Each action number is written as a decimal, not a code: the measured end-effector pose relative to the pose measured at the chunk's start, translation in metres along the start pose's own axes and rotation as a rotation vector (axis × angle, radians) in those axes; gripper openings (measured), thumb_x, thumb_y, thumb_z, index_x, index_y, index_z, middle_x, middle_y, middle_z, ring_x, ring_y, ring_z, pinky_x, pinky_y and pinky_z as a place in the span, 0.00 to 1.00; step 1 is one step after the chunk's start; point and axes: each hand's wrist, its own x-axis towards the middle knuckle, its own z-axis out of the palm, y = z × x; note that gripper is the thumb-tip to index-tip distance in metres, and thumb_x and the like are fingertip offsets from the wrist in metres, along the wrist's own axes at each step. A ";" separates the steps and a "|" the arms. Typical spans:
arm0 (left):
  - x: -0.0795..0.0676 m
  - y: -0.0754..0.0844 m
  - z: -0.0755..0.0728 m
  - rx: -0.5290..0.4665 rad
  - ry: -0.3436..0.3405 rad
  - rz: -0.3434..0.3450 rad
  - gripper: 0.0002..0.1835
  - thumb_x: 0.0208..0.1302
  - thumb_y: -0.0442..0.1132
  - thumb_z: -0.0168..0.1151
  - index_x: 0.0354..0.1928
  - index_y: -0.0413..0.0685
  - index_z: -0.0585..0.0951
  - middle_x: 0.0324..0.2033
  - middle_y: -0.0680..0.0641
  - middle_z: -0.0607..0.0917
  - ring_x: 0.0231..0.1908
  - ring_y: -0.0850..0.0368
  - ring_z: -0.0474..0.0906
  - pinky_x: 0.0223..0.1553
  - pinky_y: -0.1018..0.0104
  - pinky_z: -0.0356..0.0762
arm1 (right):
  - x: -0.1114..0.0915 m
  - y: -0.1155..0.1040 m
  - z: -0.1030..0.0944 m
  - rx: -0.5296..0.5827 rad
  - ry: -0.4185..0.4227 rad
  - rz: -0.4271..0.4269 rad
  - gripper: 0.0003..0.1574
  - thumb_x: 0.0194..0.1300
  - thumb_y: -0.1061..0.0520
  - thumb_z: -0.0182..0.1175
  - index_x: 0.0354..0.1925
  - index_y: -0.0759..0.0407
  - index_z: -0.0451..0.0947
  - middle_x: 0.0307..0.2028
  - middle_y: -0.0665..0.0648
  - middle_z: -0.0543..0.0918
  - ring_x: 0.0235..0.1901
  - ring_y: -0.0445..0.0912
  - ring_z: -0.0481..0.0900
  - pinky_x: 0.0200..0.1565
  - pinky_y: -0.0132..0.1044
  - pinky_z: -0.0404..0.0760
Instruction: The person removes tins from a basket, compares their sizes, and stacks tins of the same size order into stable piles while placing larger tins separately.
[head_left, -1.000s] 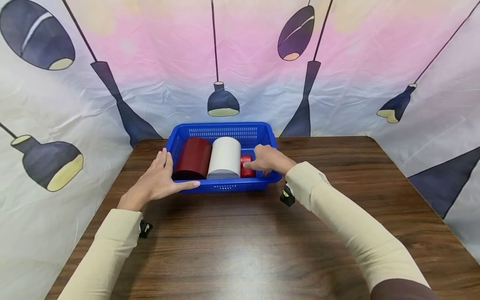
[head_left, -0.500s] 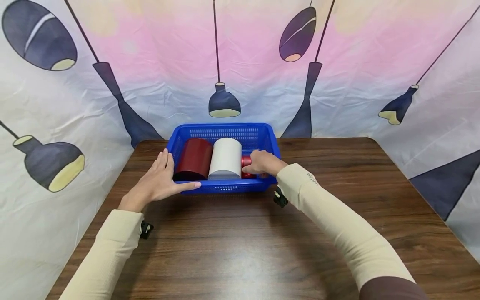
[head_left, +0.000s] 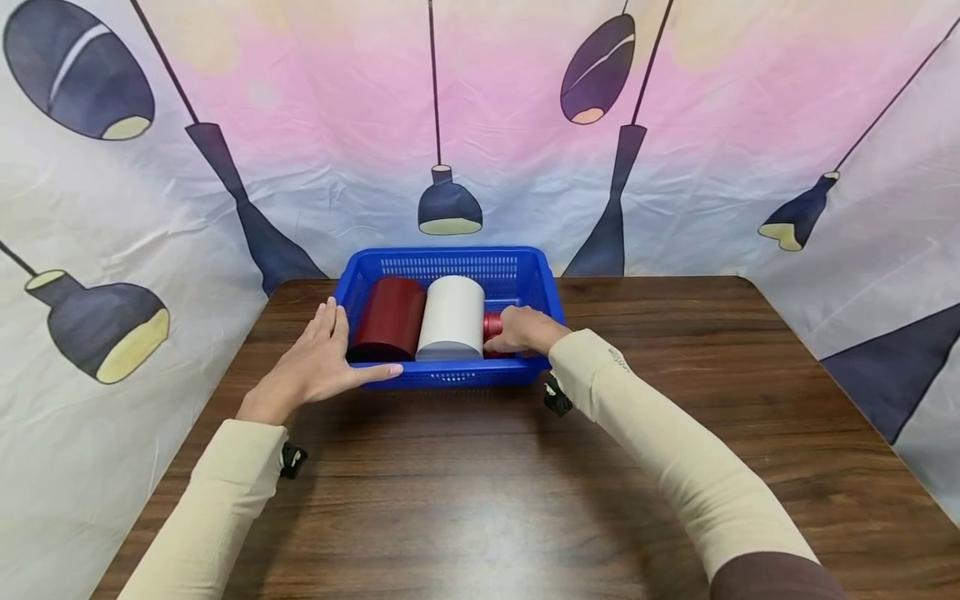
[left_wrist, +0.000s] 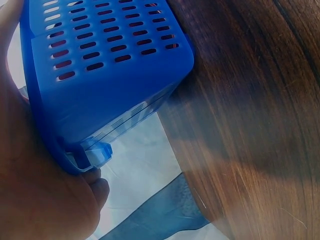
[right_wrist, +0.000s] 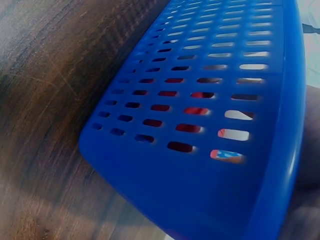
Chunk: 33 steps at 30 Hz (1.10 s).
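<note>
A blue perforated plastic basket (head_left: 452, 375) stands at the back of the table. Inside lie a dark red cylinder (head_left: 390, 315) on the left and a white cylinder (head_left: 452, 315) in the middle. To the right of the white one is a small shiny red object (head_left: 492, 322), partly covered; its kind cannot be told. My left hand (head_left: 311, 362) rests on the basket's front left corner, fingers extended along the left side and thumb along the front rim. My right hand (head_left: 527, 329) reaches into the basket's right part, its fingers curled at the small red object; the fingertips are mostly hidden.
The brown wood-grain table (head_left: 480, 492) extends in front of the basket and to both sides. Behind it hangs a cloth backdrop (head_left: 495, 100) printed with lamps, close to the table's back edge. The basket's front wall (right_wrist: 200, 115) fills much of the right wrist view.
My right hand has moved left and now covers more of the small red object. The left hand keeps its place on the corner, and the basket stays put.
</note>
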 end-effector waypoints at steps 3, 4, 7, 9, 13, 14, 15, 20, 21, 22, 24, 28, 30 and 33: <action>0.000 0.000 0.000 0.000 0.004 0.001 0.78 0.48 0.86 0.52 0.77 0.29 0.34 0.77 0.32 0.29 0.77 0.34 0.25 0.72 0.32 0.39 | 0.001 0.000 0.000 -0.022 0.000 -0.020 0.29 0.68 0.39 0.64 0.49 0.63 0.74 0.40 0.60 0.81 0.34 0.50 0.79 0.35 0.36 0.78; 0.000 0.000 0.000 0.000 0.003 0.001 0.78 0.48 0.87 0.52 0.77 0.29 0.34 0.77 0.32 0.29 0.77 0.34 0.25 0.72 0.32 0.39 | 0.002 0.000 0.001 -0.023 -0.003 -0.021 0.29 0.68 0.39 0.64 0.48 0.63 0.74 0.40 0.60 0.81 0.34 0.50 0.79 0.35 0.36 0.78; 0.000 0.000 -0.001 -0.005 0.003 0.001 0.78 0.49 0.86 0.52 0.77 0.29 0.34 0.77 0.32 0.29 0.77 0.34 0.25 0.72 0.33 0.38 | 0.003 0.000 0.001 -0.028 -0.007 -0.018 0.28 0.67 0.40 0.65 0.48 0.62 0.74 0.39 0.59 0.81 0.34 0.49 0.79 0.34 0.35 0.77; -0.001 0.001 -0.001 -0.007 0.001 0.001 0.78 0.49 0.86 0.52 0.77 0.29 0.34 0.77 0.32 0.28 0.77 0.34 0.25 0.72 0.33 0.38 | 0.004 0.000 0.002 -0.023 -0.010 -0.014 0.28 0.67 0.40 0.65 0.47 0.62 0.74 0.39 0.59 0.81 0.32 0.49 0.79 0.33 0.35 0.78; -0.001 0.001 -0.001 -0.005 -0.002 -0.002 0.78 0.49 0.86 0.52 0.77 0.29 0.34 0.77 0.32 0.28 0.77 0.34 0.25 0.73 0.33 0.37 | 0.004 0.000 0.003 -0.024 -0.008 -0.022 0.28 0.66 0.40 0.66 0.46 0.62 0.75 0.38 0.59 0.81 0.32 0.49 0.79 0.32 0.35 0.77; -0.001 0.001 -0.001 -0.003 -0.003 -0.002 0.78 0.49 0.86 0.51 0.77 0.29 0.34 0.77 0.32 0.28 0.77 0.34 0.25 0.72 0.33 0.37 | 0.004 0.000 0.003 -0.024 -0.004 -0.026 0.28 0.66 0.40 0.66 0.46 0.62 0.75 0.38 0.59 0.81 0.32 0.49 0.79 0.32 0.35 0.77; -0.001 0.001 -0.001 -0.002 -0.002 -0.002 0.78 0.49 0.87 0.51 0.77 0.29 0.34 0.77 0.32 0.28 0.77 0.34 0.25 0.72 0.33 0.37 | 0.004 0.000 0.004 -0.025 0.001 -0.029 0.28 0.66 0.40 0.67 0.46 0.62 0.75 0.38 0.59 0.81 0.32 0.49 0.79 0.33 0.36 0.77; -0.001 0.000 0.000 0.002 -0.001 -0.001 0.78 0.49 0.87 0.51 0.77 0.29 0.34 0.77 0.33 0.28 0.77 0.34 0.25 0.72 0.33 0.37 | 0.004 0.001 0.006 -0.019 0.029 -0.025 0.30 0.65 0.38 0.67 0.47 0.63 0.76 0.39 0.59 0.82 0.34 0.50 0.80 0.36 0.37 0.78; -0.001 0.000 0.000 0.002 -0.001 -0.001 0.78 0.49 0.87 0.51 0.77 0.29 0.34 0.77 0.32 0.28 0.77 0.34 0.25 0.72 0.33 0.37 | 0.004 0.001 0.006 -0.017 0.034 -0.024 0.31 0.64 0.38 0.67 0.47 0.63 0.76 0.39 0.59 0.82 0.35 0.50 0.80 0.37 0.38 0.79; -0.001 0.000 0.000 0.002 -0.001 -0.001 0.78 0.49 0.86 0.51 0.77 0.29 0.34 0.77 0.32 0.28 0.77 0.34 0.25 0.72 0.33 0.37 | 0.003 0.001 0.006 -0.013 0.039 -0.022 0.31 0.64 0.38 0.67 0.47 0.63 0.76 0.39 0.59 0.82 0.35 0.51 0.80 0.37 0.38 0.79; -0.001 0.000 0.000 0.001 -0.001 -0.002 0.78 0.49 0.86 0.52 0.77 0.29 0.34 0.77 0.32 0.28 0.76 0.34 0.24 0.72 0.32 0.37 | 0.003 0.001 0.007 -0.010 0.046 -0.024 0.31 0.64 0.38 0.68 0.47 0.63 0.76 0.39 0.59 0.82 0.35 0.51 0.80 0.37 0.38 0.79; -0.001 0.000 0.001 -0.002 -0.002 -0.001 0.78 0.49 0.86 0.52 0.77 0.29 0.34 0.77 0.32 0.29 0.76 0.33 0.24 0.72 0.32 0.37 | 0.000 0.001 0.005 -0.007 0.062 -0.027 0.32 0.64 0.38 0.68 0.48 0.63 0.76 0.39 0.60 0.82 0.35 0.51 0.81 0.37 0.38 0.81; -0.001 0.001 0.001 -0.004 -0.004 -0.001 0.78 0.49 0.86 0.52 0.77 0.29 0.34 0.77 0.32 0.28 0.76 0.33 0.24 0.72 0.32 0.37 | -0.001 0.001 0.002 -0.014 0.069 -0.028 0.32 0.64 0.38 0.68 0.48 0.63 0.75 0.39 0.60 0.81 0.35 0.51 0.81 0.37 0.38 0.81; 0.000 0.001 0.000 -0.006 -0.006 -0.002 0.78 0.49 0.86 0.52 0.77 0.29 0.33 0.77 0.32 0.28 0.76 0.33 0.24 0.72 0.32 0.37 | -0.003 0.000 -0.003 -0.018 0.074 -0.030 0.31 0.65 0.38 0.67 0.49 0.63 0.75 0.40 0.60 0.81 0.36 0.51 0.81 0.37 0.38 0.82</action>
